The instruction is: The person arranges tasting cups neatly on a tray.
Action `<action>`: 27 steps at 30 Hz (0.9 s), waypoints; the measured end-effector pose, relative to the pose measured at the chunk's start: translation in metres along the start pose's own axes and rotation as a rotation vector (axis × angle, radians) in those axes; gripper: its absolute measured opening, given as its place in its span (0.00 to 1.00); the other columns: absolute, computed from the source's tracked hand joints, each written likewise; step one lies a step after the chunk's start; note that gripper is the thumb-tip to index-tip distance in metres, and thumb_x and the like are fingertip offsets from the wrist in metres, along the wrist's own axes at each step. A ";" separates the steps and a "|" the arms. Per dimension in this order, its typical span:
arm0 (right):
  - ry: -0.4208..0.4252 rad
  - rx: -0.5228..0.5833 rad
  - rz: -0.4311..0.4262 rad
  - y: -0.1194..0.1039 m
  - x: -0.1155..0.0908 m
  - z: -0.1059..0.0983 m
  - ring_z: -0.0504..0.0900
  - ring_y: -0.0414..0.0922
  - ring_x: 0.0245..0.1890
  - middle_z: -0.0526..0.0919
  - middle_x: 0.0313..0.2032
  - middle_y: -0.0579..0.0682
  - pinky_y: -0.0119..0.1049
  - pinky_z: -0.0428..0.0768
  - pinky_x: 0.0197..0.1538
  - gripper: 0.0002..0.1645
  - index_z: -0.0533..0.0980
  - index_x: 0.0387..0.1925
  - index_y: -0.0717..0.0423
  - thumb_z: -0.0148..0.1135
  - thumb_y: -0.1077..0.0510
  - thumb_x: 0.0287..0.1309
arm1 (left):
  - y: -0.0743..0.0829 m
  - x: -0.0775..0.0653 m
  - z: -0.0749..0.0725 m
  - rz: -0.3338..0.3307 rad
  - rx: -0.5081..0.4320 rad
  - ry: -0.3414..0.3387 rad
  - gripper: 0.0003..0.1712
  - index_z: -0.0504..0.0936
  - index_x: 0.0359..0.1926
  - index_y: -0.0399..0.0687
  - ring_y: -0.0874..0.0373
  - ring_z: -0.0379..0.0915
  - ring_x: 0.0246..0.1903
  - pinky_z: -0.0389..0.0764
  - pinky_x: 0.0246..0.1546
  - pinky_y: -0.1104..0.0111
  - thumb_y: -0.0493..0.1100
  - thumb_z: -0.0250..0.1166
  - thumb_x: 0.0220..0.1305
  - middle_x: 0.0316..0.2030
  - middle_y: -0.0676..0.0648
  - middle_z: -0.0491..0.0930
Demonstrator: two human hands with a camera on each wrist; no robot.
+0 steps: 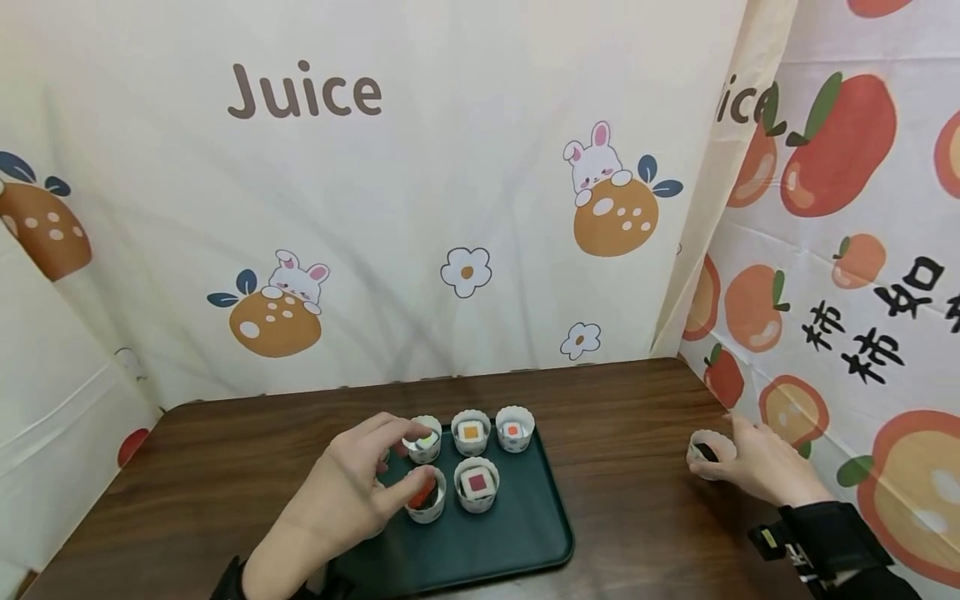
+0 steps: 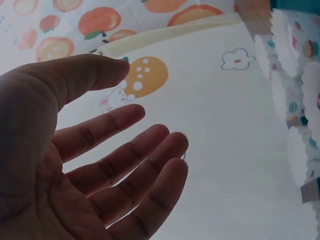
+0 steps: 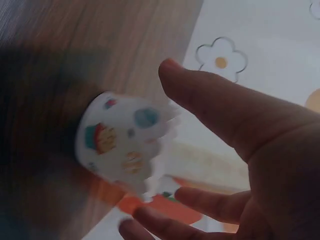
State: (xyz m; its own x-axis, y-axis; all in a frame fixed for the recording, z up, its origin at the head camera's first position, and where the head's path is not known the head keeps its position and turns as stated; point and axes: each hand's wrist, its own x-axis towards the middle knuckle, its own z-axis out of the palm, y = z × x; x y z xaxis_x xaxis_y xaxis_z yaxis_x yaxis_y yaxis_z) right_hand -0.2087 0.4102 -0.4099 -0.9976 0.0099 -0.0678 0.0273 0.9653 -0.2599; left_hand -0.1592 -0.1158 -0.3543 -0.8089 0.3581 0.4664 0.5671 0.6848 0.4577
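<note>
My left hand (image 1: 360, 479) hovers over the left part of the dark green tray (image 1: 517, 546), its thumb and fingers spread with nothing between them. In the head view its thumb overlaps a paper baking cup (image 1: 427, 510) holding a red-and-black piece, and its fingertips overlap another cup (image 1: 422, 454) behind. On the right, my right hand (image 1: 772, 458) is at a single baking cup (image 1: 712, 450) on the table, with something dark inside. The right wrist view has this cup (image 3: 120, 145), printed with cupcakes, blurred and standing between the parted thumb and fingers.
More baking cups stand on the tray: one with a yellow-centred white piece (image 1: 471, 432), one with an orange-centred piece (image 1: 513, 429), one with a dark-red-centred piece (image 1: 476, 483). Printed cloth (image 1: 420, 192) hangs behind the brown wooden table (image 1: 622, 467) and along its right side.
</note>
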 end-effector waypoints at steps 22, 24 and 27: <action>0.017 0.122 -0.078 -0.018 0.014 0.017 0.85 0.58 0.45 0.85 0.49 0.68 0.52 0.82 0.43 0.47 0.68 0.60 0.70 0.76 0.37 0.61 | -0.008 0.002 -0.007 -0.047 -0.129 -0.079 0.26 0.84 0.62 0.55 0.70 0.81 0.41 0.87 0.37 0.70 0.42 0.79 0.64 0.47 0.57 0.86; 0.032 0.130 -0.094 -0.025 0.013 0.016 0.85 0.58 0.45 0.85 0.48 0.67 0.52 0.82 0.43 0.46 0.68 0.60 0.70 0.77 0.38 0.61 | -0.008 0.002 -0.007 -0.054 -0.124 -0.084 0.26 0.83 0.62 0.55 0.70 0.81 0.41 0.87 0.37 0.70 0.42 0.79 0.64 0.47 0.56 0.86; 0.062 0.139 -0.111 -0.038 0.012 0.015 0.85 0.56 0.44 0.86 0.45 0.63 0.51 0.82 0.42 0.46 0.68 0.60 0.69 0.79 0.40 0.59 | -0.008 0.002 -0.008 -0.062 -0.116 -0.087 0.27 0.83 0.63 0.56 0.70 0.81 0.41 0.87 0.37 0.70 0.42 0.79 0.64 0.48 0.56 0.86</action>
State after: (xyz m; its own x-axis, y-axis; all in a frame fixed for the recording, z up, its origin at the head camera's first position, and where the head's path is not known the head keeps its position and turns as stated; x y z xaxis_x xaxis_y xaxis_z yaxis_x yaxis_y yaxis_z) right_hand -0.2210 0.3699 -0.4152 -0.9969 -0.0743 0.0273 -0.0790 0.9158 -0.3937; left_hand -0.1646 -0.1258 -0.3512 -0.8505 0.3742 0.3696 0.5256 0.6311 0.5705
